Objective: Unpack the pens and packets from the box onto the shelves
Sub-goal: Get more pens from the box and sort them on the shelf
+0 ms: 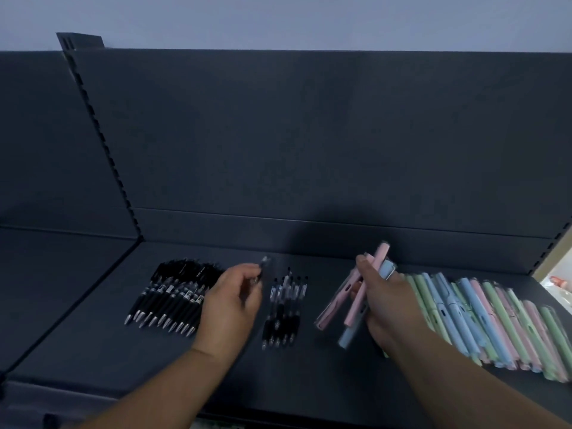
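Note:
My right hand grips a small bunch of pastel pens, pink and light blue, above the dark shelf. My left hand pinches the top of a clear-bodied pen, blurred, just above a small group of clear pens lying on the shelf. To the left lies a row of black pens with silver tips pointing toward me. On the right a long row of pastel pens in clear wrappers, green, blue and pink, lies side by side. The box is out of view.
The shelf's dark back panel rises behind the pens. A slotted upright divides this bay from another shelf bay on the left. At the far right edge a bright floor area shows.

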{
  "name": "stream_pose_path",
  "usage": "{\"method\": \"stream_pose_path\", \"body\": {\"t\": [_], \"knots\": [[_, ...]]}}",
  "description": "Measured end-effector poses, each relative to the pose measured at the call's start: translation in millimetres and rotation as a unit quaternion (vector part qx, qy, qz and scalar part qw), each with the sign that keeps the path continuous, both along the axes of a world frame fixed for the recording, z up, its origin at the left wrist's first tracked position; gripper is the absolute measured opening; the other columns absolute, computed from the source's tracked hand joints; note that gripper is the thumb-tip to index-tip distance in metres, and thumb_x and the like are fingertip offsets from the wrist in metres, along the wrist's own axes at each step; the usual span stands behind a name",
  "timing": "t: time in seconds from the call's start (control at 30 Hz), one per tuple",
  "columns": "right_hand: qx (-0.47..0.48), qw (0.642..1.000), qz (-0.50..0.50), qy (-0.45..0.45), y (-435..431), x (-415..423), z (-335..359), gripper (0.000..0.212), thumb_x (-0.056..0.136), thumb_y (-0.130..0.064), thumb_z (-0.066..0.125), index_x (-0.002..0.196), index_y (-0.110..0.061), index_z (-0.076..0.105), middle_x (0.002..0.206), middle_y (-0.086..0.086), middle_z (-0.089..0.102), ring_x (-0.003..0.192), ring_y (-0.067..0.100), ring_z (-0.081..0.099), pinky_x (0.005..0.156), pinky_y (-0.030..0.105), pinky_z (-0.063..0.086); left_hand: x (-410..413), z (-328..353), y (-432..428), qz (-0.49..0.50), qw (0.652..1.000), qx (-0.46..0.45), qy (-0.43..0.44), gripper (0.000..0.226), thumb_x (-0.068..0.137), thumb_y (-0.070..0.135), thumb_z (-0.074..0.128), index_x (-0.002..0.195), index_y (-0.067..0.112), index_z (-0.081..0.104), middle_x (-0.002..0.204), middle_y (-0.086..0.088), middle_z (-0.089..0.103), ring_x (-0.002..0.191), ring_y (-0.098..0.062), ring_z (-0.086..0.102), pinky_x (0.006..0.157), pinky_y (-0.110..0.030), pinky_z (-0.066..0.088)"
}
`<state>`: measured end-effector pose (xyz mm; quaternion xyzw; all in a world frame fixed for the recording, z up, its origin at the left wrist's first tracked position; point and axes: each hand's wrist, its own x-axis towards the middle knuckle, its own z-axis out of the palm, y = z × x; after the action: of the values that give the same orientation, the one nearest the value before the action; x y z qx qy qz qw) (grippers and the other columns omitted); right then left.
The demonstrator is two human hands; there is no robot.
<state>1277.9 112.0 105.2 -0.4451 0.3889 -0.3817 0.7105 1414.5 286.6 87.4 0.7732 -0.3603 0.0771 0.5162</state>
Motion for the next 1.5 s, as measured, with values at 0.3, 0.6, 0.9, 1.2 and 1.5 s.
{"method": "stream_pose_path", "body": {"t": [0.3, 0.6, 0.9, 1.2, 1.5], "knots": [[0.051, 0.993, 0.073, 0.076, 14, 15, -12, 0.028, 0.082, -0.031, 0.075, 0.094, -0.007, 0.066, 0.078, 0.01, 0.067, 0.068, 0.021, 0.061, 0.066, 0.036, 0.051, 5, -38, 18, -0.152, 0.949, 0.276, 0.004, 0.036, 0.075, 0.007, 0.055, 0.106, 0.023, 0.048, 0.117, 0.009, 0.044, 0.104, -0.007, 0.05, 0.089, -0.014, 0.039], [0.095, 0.989, 0.087, 0.072, 27, 15, -17, 0.039, 0.08, -0.031, 0.076, 0.102, -0.002, 0.065, 0.093, 0.018, 0.07, 0.073, 0.023, 0.064, 0.074, 0.036, 0.054, 10, -24, -2, -0.164, 0.958, 0.235, -0.017, 0.026, 0.092, 0.025, 0.053, 0.117, 0.017, 0.058, 0.122, 0.007, 0.049, 0.104, -0.002, 0.046, 0.086, -0.004, 0.025], [0.149, 0.987, 0.055, 0.016, 17, -24, 3, 0.023, 0.085, -0.022, 0.072, 0.087, 0.0, 0.067, 0.062, 0.009, 0.065, 0.043, 0.015, 0.059, 0.041, 0.023, 0.048, -45, 3, -39, -0.335, 0.894, 0.168, 0.247, 0.012, 0.09, 0.024, 0.063, 0.1, 0.031, 0.062, 0.079, 0.009, 0.071, 0.062, -0.005, 0.066, 0.056, -0.02, 0.05], [0.113, 0.985, 0.118, 0.061, -43, -88, 14, 0.021, 0.087, -0.027, 0.068, 0.077, -0.01, 0.061, 0.055, 0.0, 0.056, 0.038, 0.006, 0.035, 0.032, 0.017, 0.03, -98, 42, -116, -0.254, 0.78, -0.149, 0.552, 0.012, 0.092, 0.008, 0.056, 0.084, 0.011, 0.065, 0.073, 0.001, 0.069, 0.067, -0.005, 0.064, 0.068, -0.02, 0.055], [0.054, 0.976, 0.158, 0.142, -114, -154, 19, 0.034, 0.092, -0.03, 0.063, 0.112, -0.003, 0.061, 0.063, 0.001, 0.07, 0.068, 0.016, 0.061, 0.064, 0.03, 0.05, -131, 21, -175, -0.145, 0.929, 0.172, 0.294, 0.018, 0.095, 0.026, 0.056, 0.103, 0.011, 0.064, 0.08, -0.004, 0.065, 0.063, -0.013, 0.06, 0.056, -0.023, 0.052]]}}
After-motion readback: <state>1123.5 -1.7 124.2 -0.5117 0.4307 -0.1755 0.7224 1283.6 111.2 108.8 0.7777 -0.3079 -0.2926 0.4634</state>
